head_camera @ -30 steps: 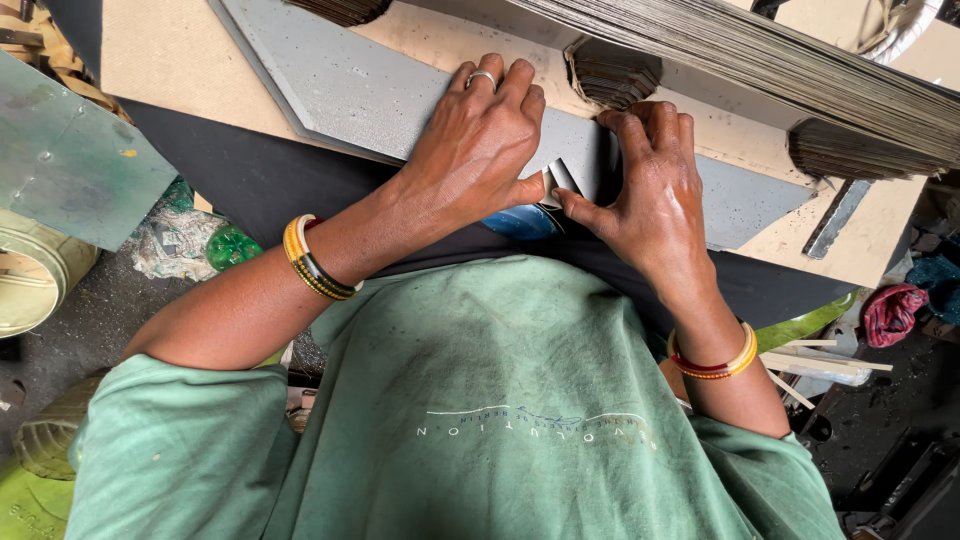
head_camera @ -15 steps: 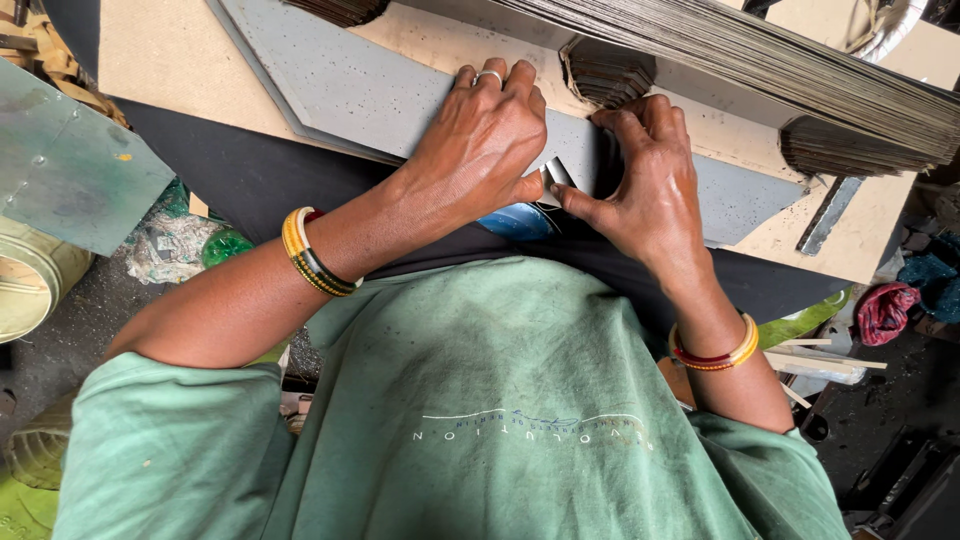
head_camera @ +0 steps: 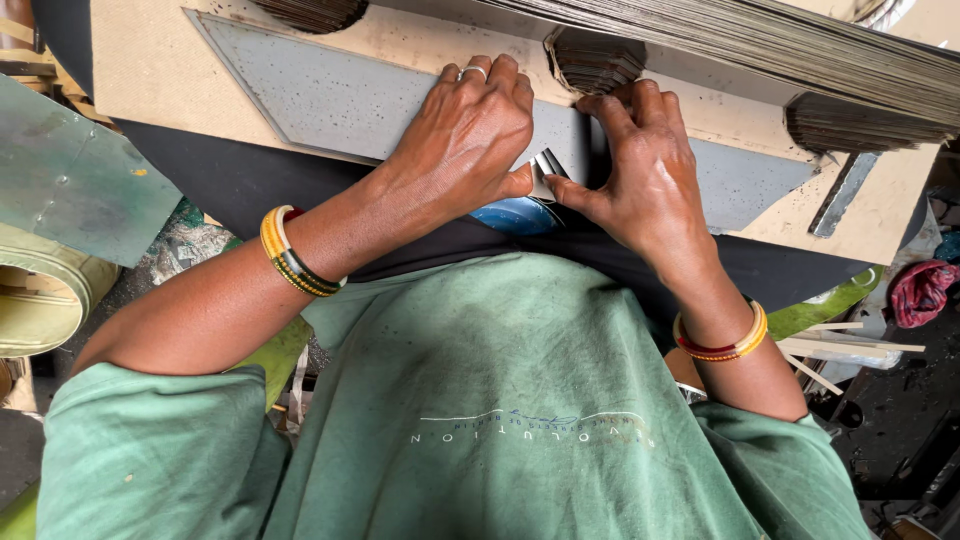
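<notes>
Two hands meet over a long grey sheet (head_camera: 340, 95) lying flat on a tan board worktop (head_camera: 140, 60). Left hand (head_camera: 470, 125), a ring on one finger, rests knuckles-up on the sheet with its fingers curled down and its thumb pressed against a small shiny metal strip (head_camera: 548, 165) at the sheet's near edge. Right hand (head_camera: 640, 170) sits just beside it, fingers bent onto the sheet and thumb touching the same strip from the right, so the strip is pinched between the two thumbs. Whether the fingers of either hand grip anything beneath cannot be told. Just near of the strip, a blue rounded object (head_camera: 515, 215) shows partly under the hands, against a black band along the worktop's near edge. Each wrist wears bangles, yellow and dark on the left (head_camera: 290, 255), yellow and red on the right (head_camera: 722, 340). On the far side, a stack of thin sheets (head_camera: 760, 45) runs across the worktop. To the far left lies a green metal panel (head_camera: 70, 175); to the right, a red cloth (head_camera: 920, 285) and pale wooden sticks (head_camera: 850, 350) lie lower down.
</notes>
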Demonstrator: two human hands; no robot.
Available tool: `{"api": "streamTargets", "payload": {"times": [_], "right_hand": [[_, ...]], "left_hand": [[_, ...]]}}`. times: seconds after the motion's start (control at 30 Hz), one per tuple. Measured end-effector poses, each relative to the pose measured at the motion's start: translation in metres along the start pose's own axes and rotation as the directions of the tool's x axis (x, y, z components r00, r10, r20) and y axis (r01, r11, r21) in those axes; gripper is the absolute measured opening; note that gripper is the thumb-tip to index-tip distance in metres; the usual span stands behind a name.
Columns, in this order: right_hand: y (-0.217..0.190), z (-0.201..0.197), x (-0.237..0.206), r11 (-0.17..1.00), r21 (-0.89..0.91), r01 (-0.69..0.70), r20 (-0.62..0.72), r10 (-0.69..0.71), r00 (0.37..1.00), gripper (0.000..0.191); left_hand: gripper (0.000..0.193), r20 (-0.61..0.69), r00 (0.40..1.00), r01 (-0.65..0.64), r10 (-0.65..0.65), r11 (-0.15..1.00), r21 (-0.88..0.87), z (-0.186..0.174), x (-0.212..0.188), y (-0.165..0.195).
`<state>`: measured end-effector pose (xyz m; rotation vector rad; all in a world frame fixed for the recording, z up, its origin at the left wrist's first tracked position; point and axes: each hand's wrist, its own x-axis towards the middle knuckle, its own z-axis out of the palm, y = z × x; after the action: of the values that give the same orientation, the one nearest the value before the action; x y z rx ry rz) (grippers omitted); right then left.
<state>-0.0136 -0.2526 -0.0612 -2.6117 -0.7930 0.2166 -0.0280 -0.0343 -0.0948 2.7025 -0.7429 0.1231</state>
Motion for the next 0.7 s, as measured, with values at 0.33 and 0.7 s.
{"api": "streamTargets", "payload": {"times": [0.33, 0.7], "right_hand": [[-0.007, -0.004, 0.001, 1.000, 0.020, -0.014, 0.000, 0.014, 1.000, 0.064], [-0.015, 0.009, -0.001, 0.997, -0.061, 0.048, -0.121, -0.055, 0.991, 0.072]], "left_hand": [[0.057, -0.082, 0.997, 0.013, -0.011, 1.000, 0.026, 0.002, -0.004, 0.001], [0.073, -0.121, 0.991, 0.051, -0.056, 0.998, -0.040, 0.005, -0.012, 0.003]]}}
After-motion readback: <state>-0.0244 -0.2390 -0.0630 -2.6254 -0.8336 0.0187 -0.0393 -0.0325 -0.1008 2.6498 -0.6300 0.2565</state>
